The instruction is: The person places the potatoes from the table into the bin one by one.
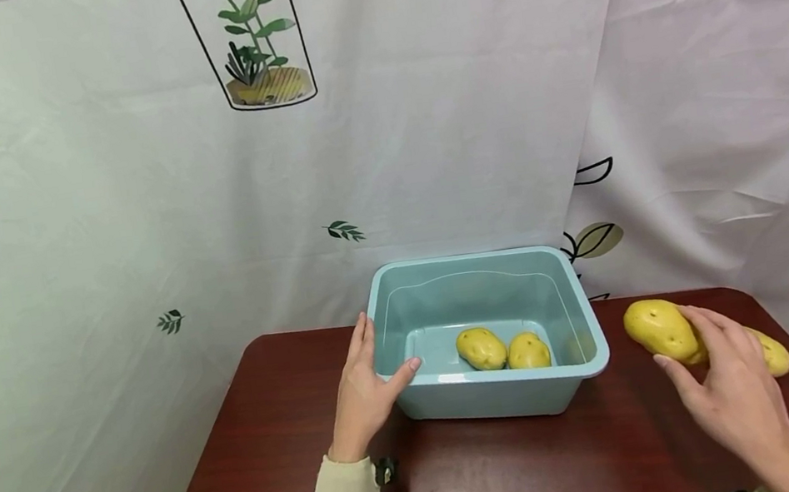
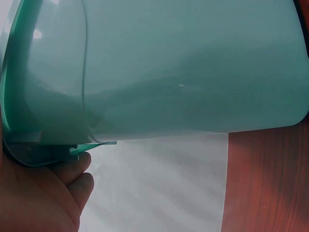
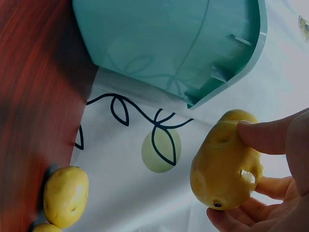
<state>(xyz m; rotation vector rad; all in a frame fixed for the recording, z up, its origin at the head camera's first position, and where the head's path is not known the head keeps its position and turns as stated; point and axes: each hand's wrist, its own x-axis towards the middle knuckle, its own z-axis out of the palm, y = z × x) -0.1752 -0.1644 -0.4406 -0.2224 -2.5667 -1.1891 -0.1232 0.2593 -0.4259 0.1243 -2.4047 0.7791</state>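
Note:
Up off the table, my right hand (image 1: pixel 739 382) holds a yellow potato (image 1: pixel 659 329) between thumb and fingers, to the right of a light blue plastic bin (image 1: pixel 491 396). In the right wrist view the thumb presses one side of this potato (image 3: pixel 224 164), with fingers on the other. Two potatoes, one (image 1: pixel 481 349) beside another (image 1: pixel 528 351), lie on the bin's floor. My left hand (image 1: pixel 361 398) rests at the bin's front left corner, fingers extended along the outer side and thumb at the front rim. Its fingertips (image 2: pixel 82 186) show below the rim in the left wrist view.
Another potato (image 1: pixel 771 353) lies on the table partly behind my right hand. The right wrist view shows a potato (image 3: pixel 66 196) with part of one more (image 3: pixel 47 227) beside it. The dark red table (image 1: pixel 539 469) meets a patterned pale curtain (image 1: pixel 456 145) behind the bin.

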